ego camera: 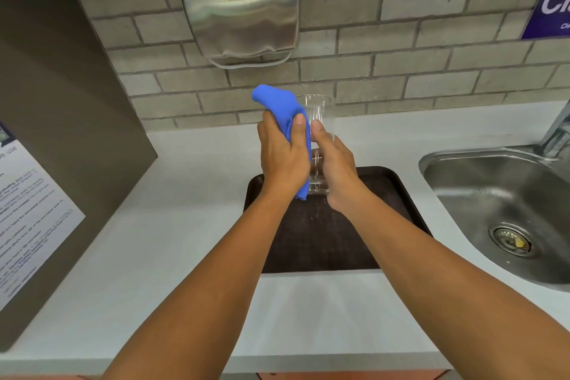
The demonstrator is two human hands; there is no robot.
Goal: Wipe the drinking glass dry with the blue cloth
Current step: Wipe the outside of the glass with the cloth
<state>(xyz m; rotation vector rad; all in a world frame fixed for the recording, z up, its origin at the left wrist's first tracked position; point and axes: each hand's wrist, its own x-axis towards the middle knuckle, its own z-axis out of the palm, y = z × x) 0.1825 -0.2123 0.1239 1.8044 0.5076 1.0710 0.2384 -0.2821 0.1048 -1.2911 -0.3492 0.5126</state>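
Above the tray (pixel 391 185), right hand (pixel 334 168) gripping upright glass (pixel 317 120), left hand (pixel 282 157) clenched on cloth (pixel 277 102) pressed against its side.

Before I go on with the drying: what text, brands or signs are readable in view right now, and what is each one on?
"AIKE" on the steel wall dryer.
"Cl" in large white letters, cut off by the frame edge, on the purple sign at upper right; its smaller line is blurred.
"ve use", a cut-off heading on the paper notice at left; its body text is too small to read.
Nothing on the glass.
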